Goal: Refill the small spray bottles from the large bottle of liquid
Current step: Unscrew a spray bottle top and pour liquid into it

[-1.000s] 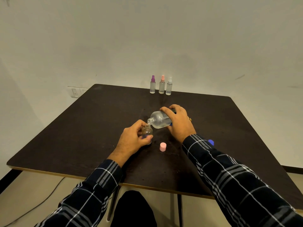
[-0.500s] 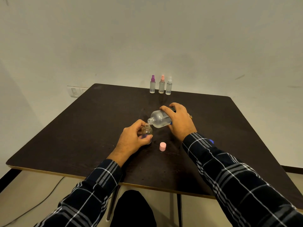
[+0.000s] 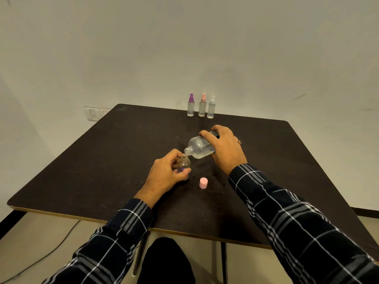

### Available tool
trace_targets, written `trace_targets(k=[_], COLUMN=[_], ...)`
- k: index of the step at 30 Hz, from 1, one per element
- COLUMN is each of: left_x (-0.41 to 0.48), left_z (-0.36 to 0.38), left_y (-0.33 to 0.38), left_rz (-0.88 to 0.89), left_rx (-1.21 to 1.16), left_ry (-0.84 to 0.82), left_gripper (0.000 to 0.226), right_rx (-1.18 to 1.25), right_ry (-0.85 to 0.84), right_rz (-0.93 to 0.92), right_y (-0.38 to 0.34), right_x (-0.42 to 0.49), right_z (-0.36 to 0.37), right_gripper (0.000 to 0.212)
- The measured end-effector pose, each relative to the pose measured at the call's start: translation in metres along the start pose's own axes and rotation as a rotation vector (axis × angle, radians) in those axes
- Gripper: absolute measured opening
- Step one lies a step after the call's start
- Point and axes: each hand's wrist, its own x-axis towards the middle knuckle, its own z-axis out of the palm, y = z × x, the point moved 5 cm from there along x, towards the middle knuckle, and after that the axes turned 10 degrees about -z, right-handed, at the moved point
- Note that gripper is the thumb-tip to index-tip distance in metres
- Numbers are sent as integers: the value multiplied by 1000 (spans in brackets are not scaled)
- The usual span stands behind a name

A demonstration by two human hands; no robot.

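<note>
Labels: the large bottle (image 3: 200, 147) carries a white label (image 3: 205, 142) with dark print. The print is too small to read, and no brand can be identified. No other writing is visible.

Right hand (image 3: 224, 148): the fingers (image 3: 205, 133) wrap over the body of the large bottle and grip it above the table (image 3: 102, 160). The bottle is tilted, uncapped, with its neck pointing toward 8 o'clock. Clear liquid lies along its lower side. A ring (image 3: 239, 142) sits on one finger.

Left hand (image 3: 164, 177): the fingers (image 3: 176, 153) and thumb curl round the small bottle (image 3: 184, 162) and hold it upright near the table centre. Its mouth is open. It sits at 8 o'clock of the large bottle, directly under that bottle's mouth. Whether the two mouths touch cannot be determined.

Cap (image 3: 203, 183): pink, standing on the table at 4 o'clock of the small bottle, apart from both hands.

Spray bottles: three stand upright in a row at the 12 o'clock edge of the table, well apart from the hands. Their tops, from 9 to 3 o'clock, are purple (image 3: 190, 105), pink (image 3: 202, 105) and white (image 3: 211, 107).

A wall switch (image 3: 93, 114) is mounted beyond the 10 o'clock corner.
</note>
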Motion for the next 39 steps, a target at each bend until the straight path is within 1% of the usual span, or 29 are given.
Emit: trace_targets(k=[39], left_x=[-1], left_z=[0], left_y=[0], left_rz=[-11], left_rx=[-3], left_ry=[4], left_gripper=[32], right_rx=[-43], right_ry=[-9], right_rz=[-24], right_y=[-4], right_x=[2], right_z=[-7], right_gripper=[69])
